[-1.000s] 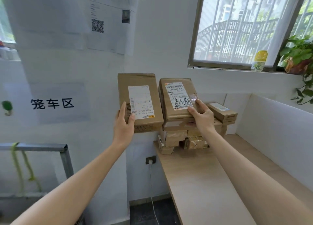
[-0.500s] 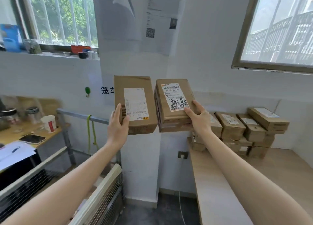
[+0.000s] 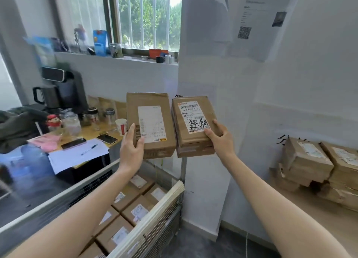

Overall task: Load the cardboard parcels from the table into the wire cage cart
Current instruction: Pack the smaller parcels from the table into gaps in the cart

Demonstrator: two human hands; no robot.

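Observation:
My left hand (image 3: 131, 147) grips a flat cardboard parcel (image 3: 153, 110) with a white label, held up at chest height. Beside it my right hand (image 3: 220, 139) grips a second, thicker parcel (image 3: 193, 139) whose label bears black handwriting. Both parcels hang in the air above the wire cage cart (image 3: 162, 219), which stands low at the centre left. Several labelled parcels (image 3: 135, 209) lie packed inside the cart. More parcels (image 3: 310, 162) are stacked on the wooden table (image 3: 313, 222) at the right.
A white wall pillar (image 3: 213, 73) rises just behind the held parcels. At the left a desk (image 3: 91, 131) carries phones, paper, a pen, jars, a paper cup and a coffee machine (image 3: 64, 91). Dark floor shows between cart and table.
The view has swung left from the table to the cart, with both parcels carried along in my hands. The cart's contents and the left desk have come into view.

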